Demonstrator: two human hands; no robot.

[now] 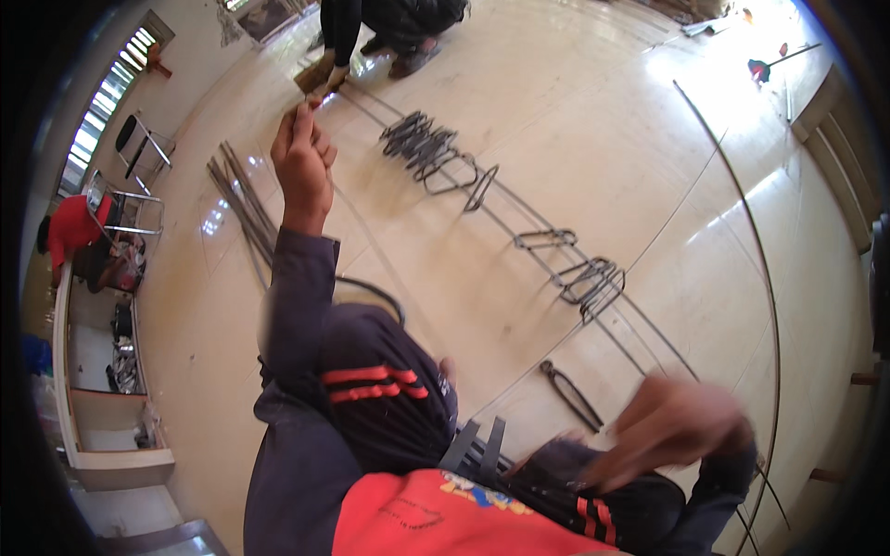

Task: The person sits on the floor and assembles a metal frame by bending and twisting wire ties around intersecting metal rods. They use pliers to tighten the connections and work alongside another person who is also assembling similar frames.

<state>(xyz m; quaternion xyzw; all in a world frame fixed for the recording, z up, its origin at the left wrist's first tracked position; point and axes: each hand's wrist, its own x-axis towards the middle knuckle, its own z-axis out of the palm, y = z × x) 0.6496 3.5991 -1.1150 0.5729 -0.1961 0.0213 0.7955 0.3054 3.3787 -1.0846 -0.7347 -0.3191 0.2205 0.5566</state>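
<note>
My left hand [304, 159] is raised on the left, thumb and fingers pinched together; whatever lies between the fingertips is too small to make out. Low on the right, my right hand [669, 422] is smeared by motion over my knee, its fingers unclear. Long thin steel rods [508, 196] run diagonally across the floor. Bent rectangular wire stirrups sit around them, a tight bunch [417, 139] at the far end and a looser group [591, 283] nearer me. A pair of dark pincers [550, 372] lies on the tiles, left of my right hand.
A person in dark clothes [408, 20] crouches at the rods' far end. One long curved bar [775, 352] lies on the right. More bars [243, 202] lie left of my left arm. Folding chairs [141, 148] and a person in red [74, 227] are at the far left.
</note>
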